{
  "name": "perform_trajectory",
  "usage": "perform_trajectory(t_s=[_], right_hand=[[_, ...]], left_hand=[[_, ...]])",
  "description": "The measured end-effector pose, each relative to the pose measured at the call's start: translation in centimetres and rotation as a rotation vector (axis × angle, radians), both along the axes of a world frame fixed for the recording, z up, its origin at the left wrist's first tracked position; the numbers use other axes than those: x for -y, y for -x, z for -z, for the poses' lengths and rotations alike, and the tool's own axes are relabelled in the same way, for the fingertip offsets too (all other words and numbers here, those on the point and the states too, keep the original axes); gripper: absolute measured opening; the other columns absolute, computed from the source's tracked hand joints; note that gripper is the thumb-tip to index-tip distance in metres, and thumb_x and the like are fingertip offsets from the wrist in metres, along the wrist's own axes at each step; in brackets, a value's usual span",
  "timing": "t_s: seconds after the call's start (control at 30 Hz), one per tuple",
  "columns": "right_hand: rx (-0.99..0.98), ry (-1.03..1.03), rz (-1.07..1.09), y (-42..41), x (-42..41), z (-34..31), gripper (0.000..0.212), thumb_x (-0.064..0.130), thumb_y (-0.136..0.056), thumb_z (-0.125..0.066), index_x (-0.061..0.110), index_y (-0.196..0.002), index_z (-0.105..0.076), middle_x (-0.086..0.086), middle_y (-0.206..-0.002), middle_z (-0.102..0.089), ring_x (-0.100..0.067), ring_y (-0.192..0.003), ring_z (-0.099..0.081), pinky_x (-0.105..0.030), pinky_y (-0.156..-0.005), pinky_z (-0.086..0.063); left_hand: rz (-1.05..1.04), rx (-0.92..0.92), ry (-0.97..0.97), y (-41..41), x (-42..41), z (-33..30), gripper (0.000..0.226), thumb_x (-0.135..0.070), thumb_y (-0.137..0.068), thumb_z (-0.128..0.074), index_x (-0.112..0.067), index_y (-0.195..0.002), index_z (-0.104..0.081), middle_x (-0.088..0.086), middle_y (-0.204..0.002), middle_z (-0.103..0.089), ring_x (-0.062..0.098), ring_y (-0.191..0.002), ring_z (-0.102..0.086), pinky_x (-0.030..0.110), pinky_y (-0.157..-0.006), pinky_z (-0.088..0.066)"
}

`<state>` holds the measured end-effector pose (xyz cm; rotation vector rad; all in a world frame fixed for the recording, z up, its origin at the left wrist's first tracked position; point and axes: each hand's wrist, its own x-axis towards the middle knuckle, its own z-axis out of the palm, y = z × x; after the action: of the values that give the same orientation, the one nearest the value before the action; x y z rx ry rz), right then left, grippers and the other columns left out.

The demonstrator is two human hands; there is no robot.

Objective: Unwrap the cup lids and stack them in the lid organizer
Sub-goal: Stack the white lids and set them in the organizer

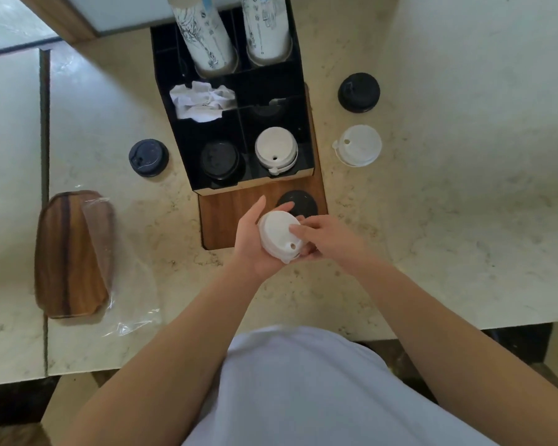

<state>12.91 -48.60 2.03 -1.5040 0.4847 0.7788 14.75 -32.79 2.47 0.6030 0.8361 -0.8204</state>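
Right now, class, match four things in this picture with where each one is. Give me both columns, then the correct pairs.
Things:
1. crumpled paper
2. white lids being handled
3. wooden tray
4. lone white lid

Places:
A. on the counter, right of the organizer
B. in an organizer compartment
C. held in the left hand, touched by the right hand
D. on the counter's left side, partly under clear plastic wrap

Pairs: 1-B, 2-C, 3-D, 4-A

Pale marbled stone countertop (448,220), evenly and softly lit. Dark seam (45,188) running front to back left of countertop centre. Wood-trimmed white panel (78,17) beyond far left edge. Dark floor (10,403) below near edge.
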Motion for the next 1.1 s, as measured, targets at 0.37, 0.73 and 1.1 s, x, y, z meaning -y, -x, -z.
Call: perform_trajectory(t_s=[0.37,0.73,1.1], right_hand=[[0.286,0.767,-0.027,-8.2,11.0,2.2,0.058,0.04,-0.089,-0.072,0.013,-0.136,-0.053,-0.004,-0.133,-0.056,-0.022,-0.115,-0.056,-0.031,-0.086,-0.042],[0.509,1.138,-0.515,-15.3,10.5,4.8,0.074,0.053,-0.076,-0.077,0.014,-0.133,-0.05,-0.013,-0.129,-0.051,-0.037,-0.118,-0.045,-0.046,-0.084,-0.046],[0.618,0.301,-0.143,-6.4,6.8,-2.5,0.077,0.054,-0.063,-0.089,0.04,-0.128,-0.05,0.028,-0.116,-0.053,0.007,-0.104,-0.055,-0.007,-0.069,-0.047]], left_hand=[[-0.074,-0.034,0.084,-0.8,2.2,-1.0,0.066,-0.039,-0.083,-0.075,-0.008,-0.137,-0.053,0.03,-0.142,-0.049,0.055,-0.113,-0.061,0.063,-0.09,-0.052],[-0.101,-0.016,0.074,0.2,1.2,-2.1,0.083,-0.068,-0.077,-0.071,-0.016,-0.139,-0.051,0.032,-0.132,-0.06,0.052,-0.116,-0.062,0.051,-0.077,-0.062],[0.093,0.029,0.208,1.9,-0.8,-2.0,0.083,-0.071,-0.088,-0.054,-0.013,-0.148,-0.048,0.03,-0.137,-0.055,0.045,-0.106,-0.063,0.042,-0.069,-0.059]])
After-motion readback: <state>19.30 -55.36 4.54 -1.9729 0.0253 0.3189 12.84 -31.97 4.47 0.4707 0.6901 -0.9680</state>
